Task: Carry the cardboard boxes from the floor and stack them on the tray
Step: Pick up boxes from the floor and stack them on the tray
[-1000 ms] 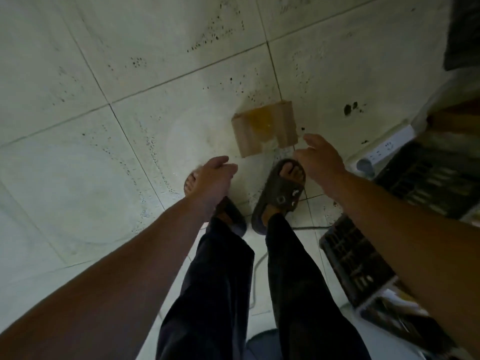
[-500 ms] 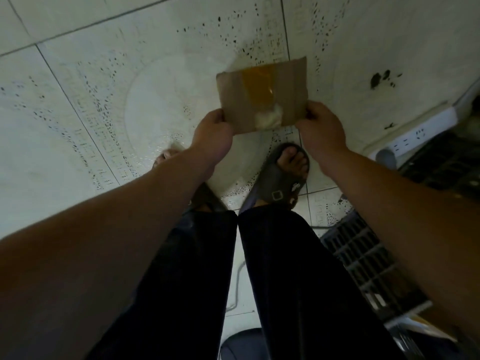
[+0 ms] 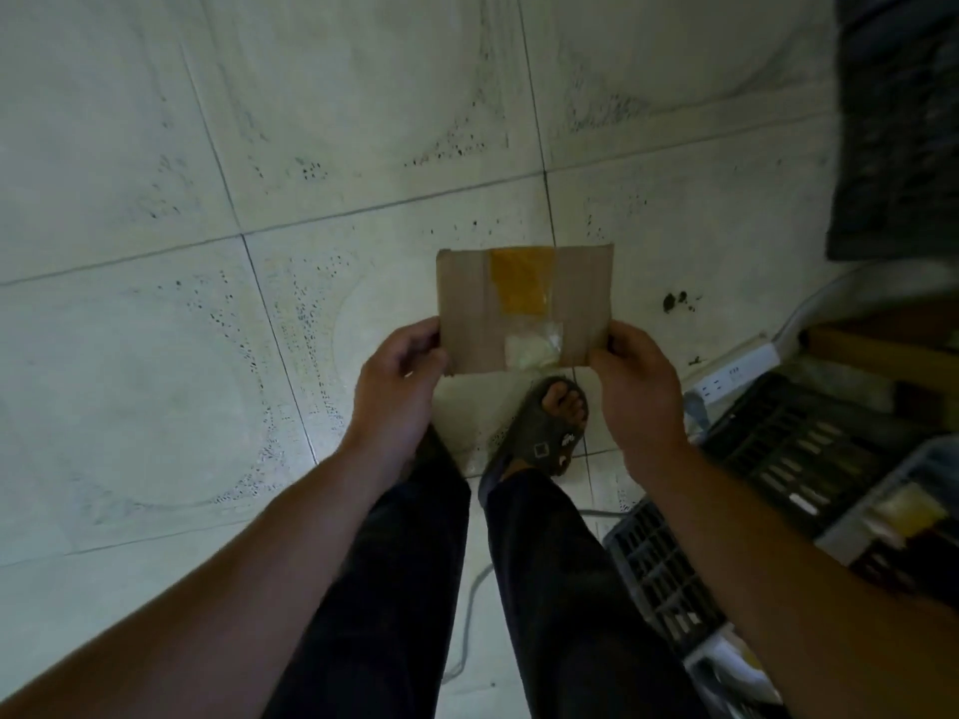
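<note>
Fingers: curled, both hands pinching the box's lower side edges.
Left hand (image 3: 397,376): grips left edge.
Right hand (image 3: 635,378): grips right edge.
Cardboard box (image 3: 524,308): held between them above the floor (image 3: 155,355).

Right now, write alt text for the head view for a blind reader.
The left hand and right hand hold a flat cardboard box by its side edges above a pale tiled floor. Yellow tape marks its face. Below it a sandalled foot; at right, dark slatted crates and a white power strip.
</note>
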